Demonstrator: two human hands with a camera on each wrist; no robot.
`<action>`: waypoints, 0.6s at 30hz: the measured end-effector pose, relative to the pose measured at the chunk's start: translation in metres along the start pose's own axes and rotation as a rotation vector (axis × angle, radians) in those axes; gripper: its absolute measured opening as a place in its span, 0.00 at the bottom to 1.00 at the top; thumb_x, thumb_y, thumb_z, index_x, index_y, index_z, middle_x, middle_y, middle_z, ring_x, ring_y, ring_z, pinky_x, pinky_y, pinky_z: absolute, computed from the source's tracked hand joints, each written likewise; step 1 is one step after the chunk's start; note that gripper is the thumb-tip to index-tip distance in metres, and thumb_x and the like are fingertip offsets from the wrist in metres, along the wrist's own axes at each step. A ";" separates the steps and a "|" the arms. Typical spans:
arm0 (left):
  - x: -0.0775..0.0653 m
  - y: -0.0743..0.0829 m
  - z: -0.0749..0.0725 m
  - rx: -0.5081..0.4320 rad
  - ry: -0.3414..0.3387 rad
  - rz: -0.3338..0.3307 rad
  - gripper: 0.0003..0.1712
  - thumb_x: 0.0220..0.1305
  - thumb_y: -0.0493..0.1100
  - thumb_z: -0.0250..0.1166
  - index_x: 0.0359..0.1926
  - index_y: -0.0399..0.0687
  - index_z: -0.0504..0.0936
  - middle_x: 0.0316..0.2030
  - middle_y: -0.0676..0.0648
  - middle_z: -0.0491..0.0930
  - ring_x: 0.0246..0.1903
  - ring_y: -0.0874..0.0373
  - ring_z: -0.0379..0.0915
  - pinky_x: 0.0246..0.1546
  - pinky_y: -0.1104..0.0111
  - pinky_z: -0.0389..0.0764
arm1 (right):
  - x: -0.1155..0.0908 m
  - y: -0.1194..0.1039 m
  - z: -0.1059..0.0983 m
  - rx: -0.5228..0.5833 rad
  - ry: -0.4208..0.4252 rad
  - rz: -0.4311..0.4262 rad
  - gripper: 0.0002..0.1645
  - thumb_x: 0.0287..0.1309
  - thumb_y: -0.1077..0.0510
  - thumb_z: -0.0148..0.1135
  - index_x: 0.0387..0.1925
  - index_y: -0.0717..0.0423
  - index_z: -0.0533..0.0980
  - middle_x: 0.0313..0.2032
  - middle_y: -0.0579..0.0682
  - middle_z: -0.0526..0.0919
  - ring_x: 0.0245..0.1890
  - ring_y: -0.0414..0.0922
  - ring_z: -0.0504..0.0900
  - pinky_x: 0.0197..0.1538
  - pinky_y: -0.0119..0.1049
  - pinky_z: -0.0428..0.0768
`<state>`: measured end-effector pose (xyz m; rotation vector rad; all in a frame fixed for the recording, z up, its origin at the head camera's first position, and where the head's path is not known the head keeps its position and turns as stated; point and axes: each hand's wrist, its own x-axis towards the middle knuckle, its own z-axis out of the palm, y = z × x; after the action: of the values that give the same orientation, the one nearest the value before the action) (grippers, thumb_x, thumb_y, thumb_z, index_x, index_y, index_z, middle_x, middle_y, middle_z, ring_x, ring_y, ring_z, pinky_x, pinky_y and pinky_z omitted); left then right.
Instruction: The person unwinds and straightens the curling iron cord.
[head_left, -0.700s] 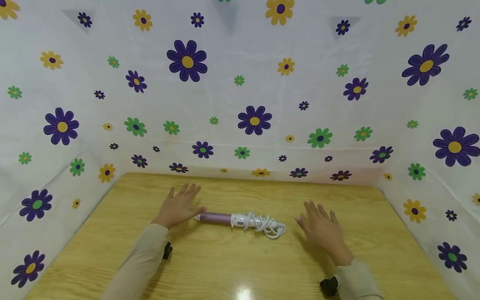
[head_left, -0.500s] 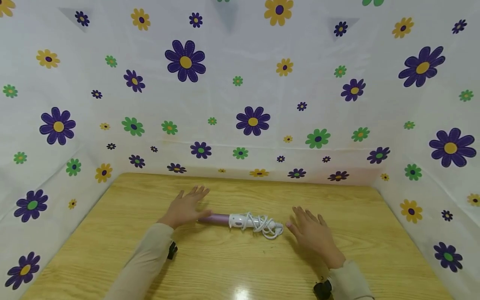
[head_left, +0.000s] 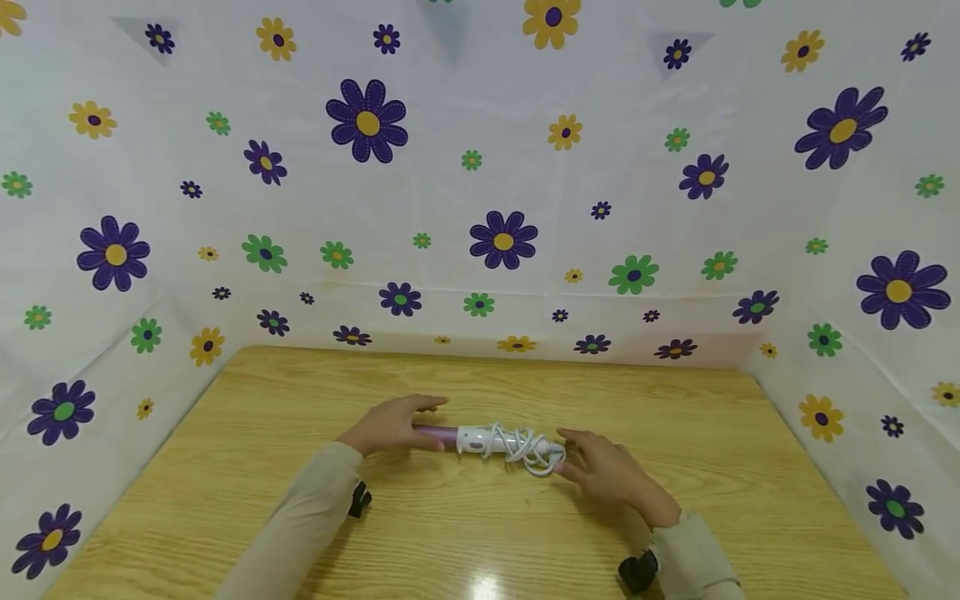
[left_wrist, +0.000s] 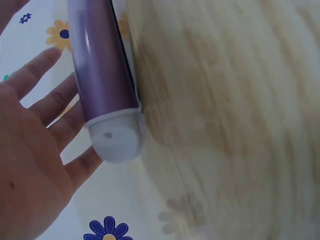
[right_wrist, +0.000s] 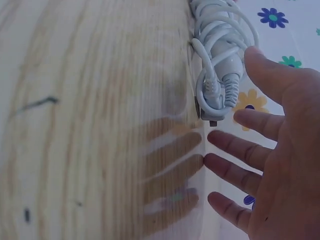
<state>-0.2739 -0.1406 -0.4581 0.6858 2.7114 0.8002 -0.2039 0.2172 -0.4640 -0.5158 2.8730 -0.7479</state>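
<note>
A hair iron (head_left: 472, 440) with a purple barrel and a white handle lies across the wooden table, its white cord (head_left: 525, 447) wound round the handle. My left hand (head_left: 386, 427) is at the barrel end, thumb on the near side and straight fingers on the far side. In the left wrist view, the white end cap (left_wrist: 117, 140) sits in front of the spread fingers. My right hand (head_left: 611, 471) is at the cord end, thumb and fingers extended to either side of it. The right wrist view shows the plug end (right_wrist: 212, 110) just beyond the spread fingertips (right_wrist: 220, 137).
A white cloth (head_left: 442, 192) printed with purple, yellow and green flowers surrounds the wooden table (head_left: 480, 517) at the back and both sides. A dark wrist device (head_left: 637, 573) sits below the right sleeve, another (head_left: 361, 500) below the left.
My left hand has moved right, along the barrel and over its tip. The right hand has moved left to the cord end. The hair iron stays where it lay.
</note>
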 end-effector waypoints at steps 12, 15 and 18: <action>0.010 -0.003 0.017 -0.093 -0.043 0.003 0.29 0.45 0.56 0.76 0.51 0.60 0.79 0.45 0.51 0.80 0.41 0.58 0.73 0.44 0.61 0.74 | 0.007 0.008 0.004 0.356 -0.012 0.051 0.21 0.62 0.55 0.62 0.53 0.63 0.72 0.48 0.56 0.80 0.41 0.44 0.78 0.40 0.35 0.76; 0.013 -0.005 0.018 -0.120 -0.058 0.009 0.27 0.46 0.54 0.76 0.49 0.60 0.80 0.44 0.52 0.80 0.41 0.58 0.73 0.44 0.61 0.74 | 0.009 0.010 0.006 0.377 -0.001 0.091 0.19 0.62 0.56 0.62 0.51 0.61 0.74 0.47 0.55 0.81 0.42 0.45 0.79 0.40 0.36 0.76; 0.016 -0.007 0.019 -0.149 -0.068 0.017 0.25 0.47 0.52 0.76 0.48 0.59 0.80 0.43 0.51 0.80 0.40 0.58 0.73 0.44 0.61 0.73 | 0.010 0.011 0.006 0.385 0.015 0.104 0.16 0.61 0.57 0.62 0.49 0.60 0.76 0.46 0.55 0.82 0.42 0.46 0.79 0.41 0.38 0.76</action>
<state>-0.2837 -0.1289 -0.4792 0.6905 2.5581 0.9537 -0.2148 0.2195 -0.4751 -0.3078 2.6424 -1.2486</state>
